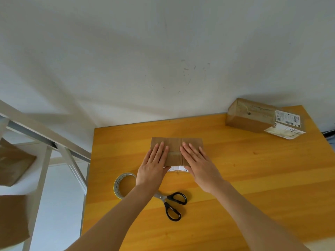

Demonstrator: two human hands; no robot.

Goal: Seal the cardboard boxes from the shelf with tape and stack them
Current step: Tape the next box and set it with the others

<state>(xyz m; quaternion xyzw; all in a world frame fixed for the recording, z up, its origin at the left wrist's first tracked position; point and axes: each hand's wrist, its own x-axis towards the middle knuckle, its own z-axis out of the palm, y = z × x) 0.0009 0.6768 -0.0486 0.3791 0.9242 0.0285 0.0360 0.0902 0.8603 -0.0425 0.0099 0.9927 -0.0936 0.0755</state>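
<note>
A small brown cardboard box lies in the middle of the yellow wooden table, its flaps down and a strip of clear tape across the seam. My left hand presses flat on the box's left half, fingers straight. My right hand presses flat on its right half in the same way. A roll of tape lies on the table left of my left wrist. Black-handled scissors lie near the table's front, between my forearms. A second, larger taped box with shipping labels sits at the table's far right corner.
A white metal shelf stands left of the table and carries more brown cardboard boxes on its levels. A white wall runs behind the table. The table's left edge borders a gap to the shelf.
</note>
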